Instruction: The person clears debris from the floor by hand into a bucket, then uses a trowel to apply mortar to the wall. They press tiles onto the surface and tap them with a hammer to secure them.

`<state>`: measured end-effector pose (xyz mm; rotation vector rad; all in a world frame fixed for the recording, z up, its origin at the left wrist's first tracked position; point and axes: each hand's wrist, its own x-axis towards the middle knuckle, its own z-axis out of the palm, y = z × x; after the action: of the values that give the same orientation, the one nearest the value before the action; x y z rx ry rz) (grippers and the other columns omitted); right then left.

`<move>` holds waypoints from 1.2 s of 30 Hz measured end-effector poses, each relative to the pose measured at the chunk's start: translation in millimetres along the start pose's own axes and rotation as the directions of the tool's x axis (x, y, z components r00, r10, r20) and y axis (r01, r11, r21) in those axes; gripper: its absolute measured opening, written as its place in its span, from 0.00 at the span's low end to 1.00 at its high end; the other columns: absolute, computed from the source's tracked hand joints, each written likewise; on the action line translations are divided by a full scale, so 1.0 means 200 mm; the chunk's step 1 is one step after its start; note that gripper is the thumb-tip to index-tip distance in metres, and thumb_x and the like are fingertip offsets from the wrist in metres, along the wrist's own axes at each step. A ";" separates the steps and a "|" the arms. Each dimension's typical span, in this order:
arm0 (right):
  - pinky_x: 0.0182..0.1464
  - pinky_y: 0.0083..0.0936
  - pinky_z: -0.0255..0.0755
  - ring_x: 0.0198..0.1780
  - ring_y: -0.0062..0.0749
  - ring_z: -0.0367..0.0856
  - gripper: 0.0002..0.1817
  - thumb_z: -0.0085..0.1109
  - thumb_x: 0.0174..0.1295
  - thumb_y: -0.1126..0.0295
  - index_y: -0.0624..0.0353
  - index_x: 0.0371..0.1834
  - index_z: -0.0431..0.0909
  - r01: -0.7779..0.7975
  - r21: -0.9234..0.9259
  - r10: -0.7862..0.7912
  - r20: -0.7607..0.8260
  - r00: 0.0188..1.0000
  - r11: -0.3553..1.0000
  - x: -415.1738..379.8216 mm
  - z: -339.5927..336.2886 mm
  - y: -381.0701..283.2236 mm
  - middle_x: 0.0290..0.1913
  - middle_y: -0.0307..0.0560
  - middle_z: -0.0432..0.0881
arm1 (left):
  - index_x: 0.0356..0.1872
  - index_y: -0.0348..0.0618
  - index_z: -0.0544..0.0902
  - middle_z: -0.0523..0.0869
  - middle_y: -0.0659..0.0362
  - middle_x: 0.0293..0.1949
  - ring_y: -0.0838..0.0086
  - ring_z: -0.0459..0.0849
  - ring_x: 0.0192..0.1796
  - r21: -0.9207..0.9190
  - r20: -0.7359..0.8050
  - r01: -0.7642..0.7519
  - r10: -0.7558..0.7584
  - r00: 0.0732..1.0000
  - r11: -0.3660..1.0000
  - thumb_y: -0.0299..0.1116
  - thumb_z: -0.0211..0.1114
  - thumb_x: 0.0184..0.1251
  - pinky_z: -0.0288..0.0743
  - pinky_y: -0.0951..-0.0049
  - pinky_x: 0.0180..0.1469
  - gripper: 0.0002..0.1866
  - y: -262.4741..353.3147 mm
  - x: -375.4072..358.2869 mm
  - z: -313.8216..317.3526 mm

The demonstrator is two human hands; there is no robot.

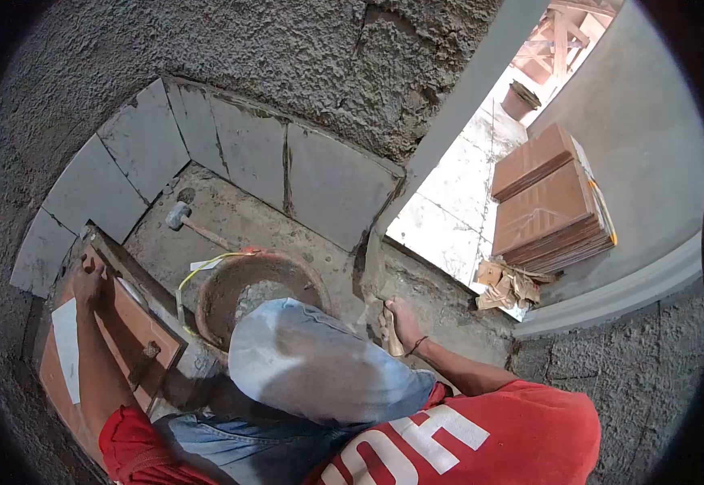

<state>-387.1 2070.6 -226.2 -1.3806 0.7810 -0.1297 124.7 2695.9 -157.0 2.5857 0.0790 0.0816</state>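
Low at the left, my left hand (91, 284) is closed at the upper corner of a brown-backed tile (130, 319), its fingers bent and partly in shadow. A white strip (67, 347) and a short dark bar-like piece (143, 362) lie on the brown surface. My right hand (406, 325) is wrapped around the wooden handle of a trowel (393, 343), beside my raised knee; the blade is hard to make out against the grey floor. Between my hands stands a round mortar tub (206, 303) with grey mix inside, partly covered by my knee.
A mallet (180, 217) lies beyond the tub, and a yellow tape (182, 295) curves along its side. White wall tiles (332, 182) line the rough wall's base. Through the doorway, tile boxes (546, 214) are stacked near crumpled cardboard (504, 289) and a bucket (518, 101).
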 end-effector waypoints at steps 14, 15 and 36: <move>0.24 0.30 0.71 0.24 0.29 0.73 0.16 0.45 0.75 0.52 0.50 0.38 0.74 -0.586 0.473 0.433 0.399 0.808 0.659 0.02 -0.06 0.13 0.27 0.39 0.76 | 0.76 0.41 0.70 0.85 0.37 0.60 0.49 0.85 0.62 0.021 0.056 -0.033 0.032 0.998 0.999 0.42 0.72 0.68 0.78 0.53 0.63 0.38 -0.03 -0.01 -0.02; 0.24 0.30 0.71 0.24 0.29 0.73 0.16 0.45 0.75 0.52 0.50 0.38 0.74 -0.588 0.480 0.436 0.398 0.807 0.651 0.03 -0.07 0.14 0.27 0.39 0.76 | 0.76 0.41 0.70 0.85 0.37 0.60 0.49 0.85 0.62 0.028 0.062 -0.038 0.036 0.997 0.999 0.42 0.72 0.68 0.78 0.53 0.63 0.38 -0.01 -0.02 -0.03; 0.42 0.49 0.67 0.39 0.60 0.76 0.16 0.65 0.66 0.59 0.62 0.40 0.73 0.527 -0.745 -0.467 0.325 0.822 0.410 0.01 0.09 0.04 0.37 0.62 0.75 | 0.78 0.45 0.69 0.78 0.43 0.69 0.54 0.81 0.67 -0.253 0.763 -0.424 0.449 0.465 0.869 0.62 0.83 0.49 0.73 0.55 0.71 0.57 1.33 -0.38 0.53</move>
<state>-378.8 2087.4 -234.7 -2.5078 0.3031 -0.2024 68.1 2409.1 -109.5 2.2833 -0.9337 -0.9139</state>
